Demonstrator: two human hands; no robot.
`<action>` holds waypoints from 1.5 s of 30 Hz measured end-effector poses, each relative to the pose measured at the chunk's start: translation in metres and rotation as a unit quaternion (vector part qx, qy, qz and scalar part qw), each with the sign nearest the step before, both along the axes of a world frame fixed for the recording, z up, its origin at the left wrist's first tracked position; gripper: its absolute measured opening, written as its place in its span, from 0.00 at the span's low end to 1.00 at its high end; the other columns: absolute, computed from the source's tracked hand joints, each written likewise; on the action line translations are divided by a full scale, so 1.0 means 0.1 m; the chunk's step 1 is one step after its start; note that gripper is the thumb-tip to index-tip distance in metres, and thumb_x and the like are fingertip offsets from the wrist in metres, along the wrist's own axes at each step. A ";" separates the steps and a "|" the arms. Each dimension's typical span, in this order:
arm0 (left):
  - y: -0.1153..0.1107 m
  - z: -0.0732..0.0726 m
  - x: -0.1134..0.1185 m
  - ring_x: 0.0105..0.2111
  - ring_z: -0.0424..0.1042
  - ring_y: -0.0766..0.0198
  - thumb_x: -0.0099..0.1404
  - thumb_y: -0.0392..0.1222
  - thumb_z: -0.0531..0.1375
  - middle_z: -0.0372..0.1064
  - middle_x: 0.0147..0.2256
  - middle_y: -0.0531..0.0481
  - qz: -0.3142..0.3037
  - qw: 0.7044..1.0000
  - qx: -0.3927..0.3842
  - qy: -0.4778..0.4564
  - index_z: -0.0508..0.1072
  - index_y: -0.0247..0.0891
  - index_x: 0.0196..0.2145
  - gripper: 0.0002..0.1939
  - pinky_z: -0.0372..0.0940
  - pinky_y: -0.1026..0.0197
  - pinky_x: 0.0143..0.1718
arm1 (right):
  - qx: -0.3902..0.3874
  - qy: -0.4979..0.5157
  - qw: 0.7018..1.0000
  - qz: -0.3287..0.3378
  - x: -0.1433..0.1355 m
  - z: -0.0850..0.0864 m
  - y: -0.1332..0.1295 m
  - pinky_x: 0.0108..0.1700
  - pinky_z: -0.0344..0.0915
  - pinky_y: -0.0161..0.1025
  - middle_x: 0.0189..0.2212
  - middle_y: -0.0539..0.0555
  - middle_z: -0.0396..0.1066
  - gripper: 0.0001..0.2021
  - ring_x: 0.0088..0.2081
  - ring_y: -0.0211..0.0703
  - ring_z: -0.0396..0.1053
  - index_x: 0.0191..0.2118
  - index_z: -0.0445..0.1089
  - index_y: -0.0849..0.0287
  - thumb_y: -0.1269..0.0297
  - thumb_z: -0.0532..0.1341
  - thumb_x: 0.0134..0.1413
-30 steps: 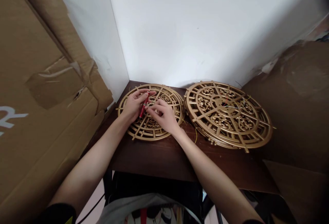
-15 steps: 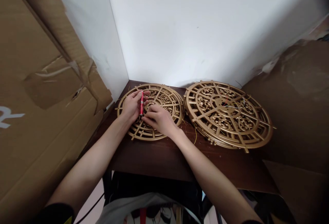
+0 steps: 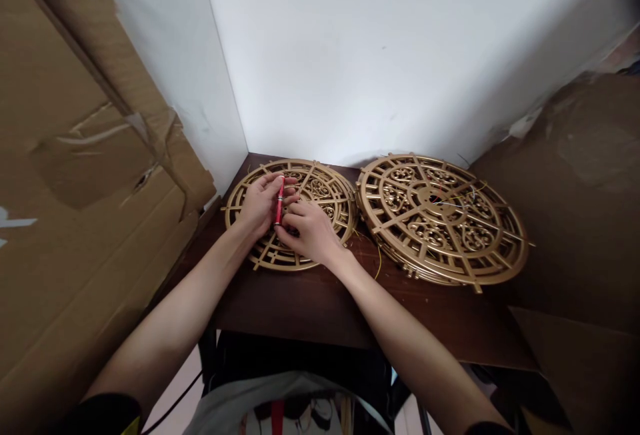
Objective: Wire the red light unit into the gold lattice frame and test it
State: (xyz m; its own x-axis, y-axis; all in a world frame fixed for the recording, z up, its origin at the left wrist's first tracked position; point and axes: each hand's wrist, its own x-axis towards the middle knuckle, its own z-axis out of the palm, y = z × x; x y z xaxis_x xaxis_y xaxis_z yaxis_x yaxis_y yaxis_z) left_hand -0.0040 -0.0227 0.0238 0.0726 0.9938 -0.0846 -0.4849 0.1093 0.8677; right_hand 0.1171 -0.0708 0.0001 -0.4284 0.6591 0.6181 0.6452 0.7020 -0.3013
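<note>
A slim red stick [image 3: 279, 202] with a silver band near its middle and silver ends stands between my hands, its top leaning slightly right. My left hand [image 3: 261, 205] holds it along its length, thumb against it and the other fingertips showing past it. Curled in a pinch, my right hand [image 3: 313, 232] meets the stick's lower end; the exact contact of its fingertips is partly hidden. Beneath both hands lies a round gold openwork frame [image 3: 280, 262] with scrollwork, spokes and rings, apparently stacked on others like it.
To the right, another stack of gold openwork frames [image 3: 470, 272] lies tilted, with thin wires at its centre. A yellow wire [image 3: 379, 263] hangs onto the dark wooden table [image 3: 300, 305]. Cardboard [image 3: 90, 175] stands at left, more cardboard [image 3: 570, 208] at right, a white wall [image 3: 350, 55] behind.
The red stick has gone from nearly upright to leaning slightly right at the top. My right fingers have curled in a little more at its lower end. The whole view has shifted slightly.
</note>
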 end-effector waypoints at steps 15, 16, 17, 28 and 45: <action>0.01 -0.03 -0.02 0.28 0.72 0.68 0.61 0.37 0.61 0.74 0.34 0.48 -0.008 0.996 0.084 0.037 0.64 0.35 0.38 0.10 0.73 0.62 0.30 | -0.081 0.058 0.995 -0.028 0.02 0.00 0.01 0.39 0.52 0.39 0.24 0.47 0.67 0.13 0.31 0.37 0.64 0.20 0.64 0.59 0.65 0.60 0.54; 0.01 -0.03 -0.03 0.28 0.72 0.68 0.61 0.37 0.61 0.74 0.34 0.48 -0.002 0.996 0.080 0.038 0.64 0.36 0.39 0.10 0.73 0.62 0.30 | -0.085 0.063 0.994 -0.029 0.02 -0.01 0.01 0.39 0.52 0.39 0.24 0.47 0.66 0.13 0.31 0.37 0.64 0.20 0.64 0.59 0.65 0.61 0.54; 0.01 -0.03 -0.03 0.28 0.72 0.68 0.62 0.38 0.61 0.74 0.33 0.49 0.003 0.996 0.078 0.039 0.63 0.36 0.39 0.10 0.73 0.62 0.31 | -0.090 0.068 0.993 -0.029 0.02 -0.01 0.01 0.40 0.52 0.39 0.24 0.47 0.67 0.13 0.30 0.36 0.64 0.20 0.64 0.59 0.65 0.61 0.54; 0.07 -0.07 -0.10 0.21 0.66 0.71 0.61 0.37 0.60 0.69 0.24 0.53 0.050 0.975 0.138 0.166 0.66 0.36 0.35 0.06 0.60 0.71 0.20 | -0.123 0.072 0.990 0.007 0.04 0.01 0.02 0.41 0.55 0.36 0.24 0.46 0.65 0.13 0.29 0.35 0.63 0.22 0.65 0.59 0.63 0.62 0.55; 0.11 -0.08 -0.12 0.16 0.61 0.73 0.61 0.40 0.62 0.69 0.23 0.55 0.076 0.984 0.101 0.128 0.64 0.38 0.34 0.09 0.52 0.71 0.15 | -0.161 0.144 0.976 0.041 0.07 -0.02 0.04 0.33 0.58 0.34 0.24 0.48 0.64 0.10 0.28 0.35 0.62 0.24 0.69 0.59 0.64 0.62 0.55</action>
